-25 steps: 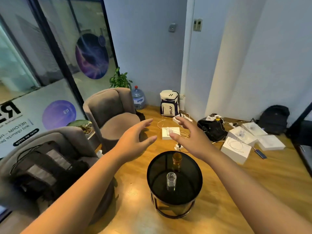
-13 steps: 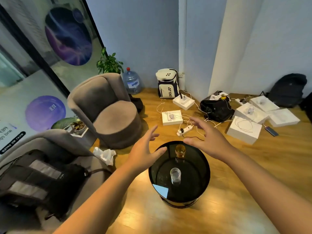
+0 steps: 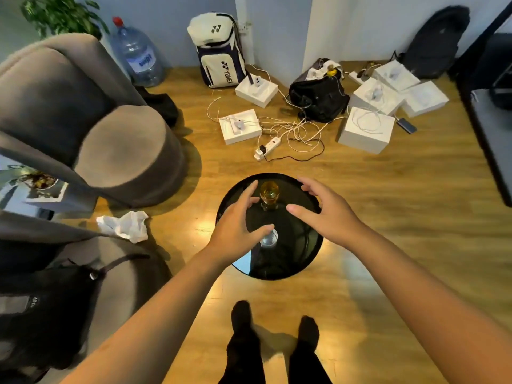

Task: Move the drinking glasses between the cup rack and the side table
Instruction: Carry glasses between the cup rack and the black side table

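Note:
A round black side table stands on the wooden floor in front of my feet. On its far part stands an amber drinking glass. A small clear drinking glass stands near the table's middle, partly hidden by my left thumb. My left hand hovers over the table's left side with fingers spread, holding nothing. My right hand hovers over the right side, fingers loosely bent and empty. Both hands flank the amber glass without touching it. No cup rack is in view.
Two grey armchairs stand at the left, the near one with a dark bag. A crumpled white tissue lies on the floor. Beyond the table lie a power strip with cables, white boxes, backpacks and a water bottle.
The view has tilted down and come closer to the table. Both hands have lowered from in front of me to just above the tabletop, on either side of the amber glass.

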A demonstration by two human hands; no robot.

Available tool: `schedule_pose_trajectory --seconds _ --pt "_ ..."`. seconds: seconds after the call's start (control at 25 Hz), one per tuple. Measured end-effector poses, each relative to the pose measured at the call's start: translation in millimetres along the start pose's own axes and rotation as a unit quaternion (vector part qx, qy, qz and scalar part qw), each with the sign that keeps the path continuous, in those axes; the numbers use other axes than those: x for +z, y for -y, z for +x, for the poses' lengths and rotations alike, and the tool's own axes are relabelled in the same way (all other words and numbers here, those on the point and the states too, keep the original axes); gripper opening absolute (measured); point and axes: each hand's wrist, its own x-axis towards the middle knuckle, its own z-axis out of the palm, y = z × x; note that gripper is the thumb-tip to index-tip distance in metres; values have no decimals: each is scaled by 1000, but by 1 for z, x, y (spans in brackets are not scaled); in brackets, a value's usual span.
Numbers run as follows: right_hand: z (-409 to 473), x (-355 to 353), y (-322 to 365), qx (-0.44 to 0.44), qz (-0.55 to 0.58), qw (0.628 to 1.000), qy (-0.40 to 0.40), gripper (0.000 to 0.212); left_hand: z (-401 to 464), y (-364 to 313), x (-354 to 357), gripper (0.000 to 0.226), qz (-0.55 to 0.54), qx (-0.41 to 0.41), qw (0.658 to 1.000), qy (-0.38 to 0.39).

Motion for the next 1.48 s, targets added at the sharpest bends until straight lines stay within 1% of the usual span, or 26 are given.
schedule_pose_trajectory --seconds 0.12,0.2,0.28,0.4,0.56,0.76,0.96,1.2,1.32,1.48 --pt "9 29 -14 43 7 999 -6 73 17 38 11 109 9 7 999 52" --pt "14 43 -14 54 0 999 -6 75 21 56 15 109 19 14 997 74" --pt "25 60 -20 69 3 998 -14 74 33 79 21 107 40 23 995 93" --pt "35 87 -39 94 10 995 -38 68 52 110 37 99 79 20 988 128" --pt "36 110 -77 137 21 988 -61 68 69 136 69 109 58 10 984 169" --pt "45 142 -135 174 48 982 -63 71 101 180 117 114 94 5 979 183" --pt "43 179 -181 211 75 970 -95 72 132 217 154 118 167 0 966 195" --pt "40 212 -221 225 115 962 -103 72 151 242 194 128 217 39 949 225" --pt "39 219 -237 236 122 958 -114 72 152 249 213 125 248 38 940 231" --pt "35 228 -247 238 115 958 -107 74 156 262 228 108 263 9 943 205"
